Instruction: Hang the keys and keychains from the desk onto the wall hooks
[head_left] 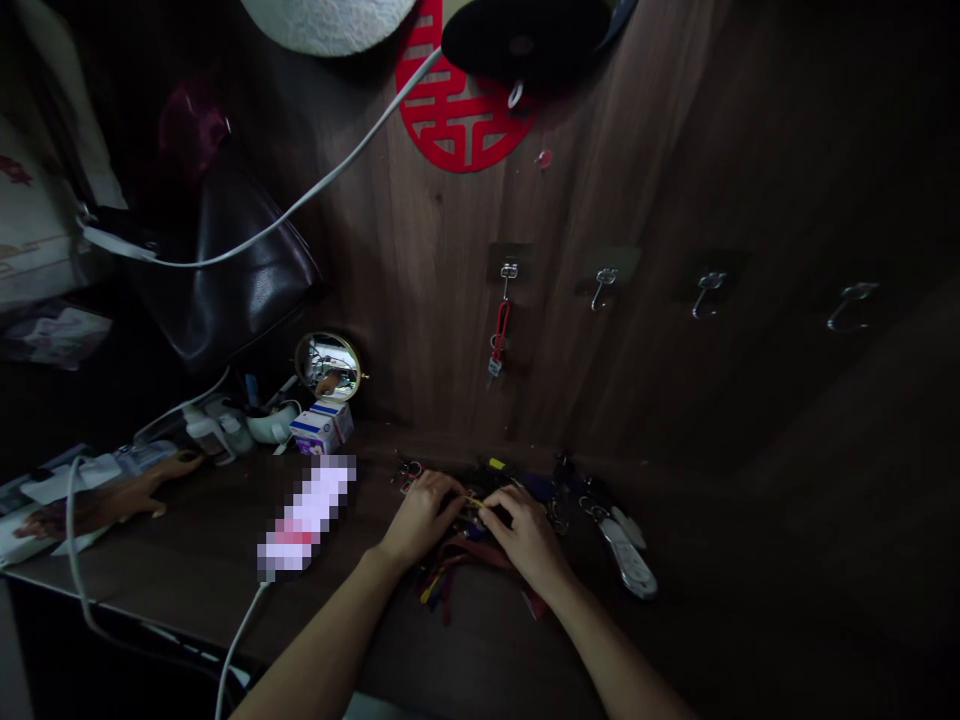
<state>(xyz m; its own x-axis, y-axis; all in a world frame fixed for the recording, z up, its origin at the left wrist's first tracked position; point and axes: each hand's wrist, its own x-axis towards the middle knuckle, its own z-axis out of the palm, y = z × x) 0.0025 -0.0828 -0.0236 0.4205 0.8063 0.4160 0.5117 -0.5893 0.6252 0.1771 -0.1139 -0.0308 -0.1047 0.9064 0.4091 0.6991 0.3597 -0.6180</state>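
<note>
My left hand (421,515) and my right hand (525,535) meet over a dark tabletop, fingertips pinched together. Between them runs a small yellowish strip (474,503), too small to name. Around and beneath the fingers lies a jumble of what look like keys and straps, with reddish straps (480,552) spreading toward me. A bunch with metal rings (409,473) is beside my left hand. To the right of my right hand rests a silver-grey oblong fob (630,562) with a ring at its upper end.
On the wooden wall are several metal hooks (602,285); one carries a key on a red loop (501,335). At left stand a round mirror (328,368), a small box (322,427) and a blurred-out phone (307,515) on a white cable (238,635). A black bag (240,260) hangs above.
</note>
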